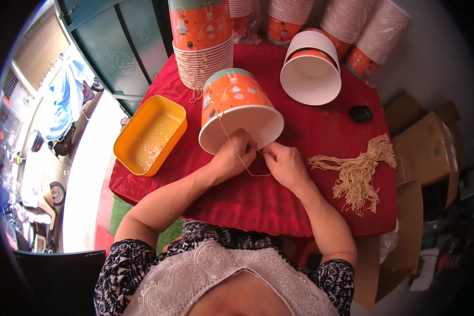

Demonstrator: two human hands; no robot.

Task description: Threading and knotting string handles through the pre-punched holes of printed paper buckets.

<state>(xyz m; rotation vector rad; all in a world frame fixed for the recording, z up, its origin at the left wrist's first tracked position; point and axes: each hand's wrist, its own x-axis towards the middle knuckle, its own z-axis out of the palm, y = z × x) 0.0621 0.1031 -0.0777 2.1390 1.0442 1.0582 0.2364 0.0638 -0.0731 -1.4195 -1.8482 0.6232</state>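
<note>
An orange paper bucket [237, 97] with a green band and cartoon figures lies tilted on the table, its white mouth facing me. A thin beige string [230, 141] comes from the rim's left side, crosses my left hand [239, 152] and hangs in a loop below. My left hand is closed in front of the mouth, its fingers pinched at the lower right rim. Right beside it, my right hand [284, 162] pinches the string at the same rim. The fingertips partly hide the string's end.
A yellow tray [181, 124] with small pale bits stands left on the red-covered table [247, 208]. To the right lie a bundle of beige strings [361, 171] and a small black object [360, 113]. Another bucket [310, 79] and stacked buckets [204, 58] stand behind; cardboard boxes [424, 152] sit beyond.
</note>
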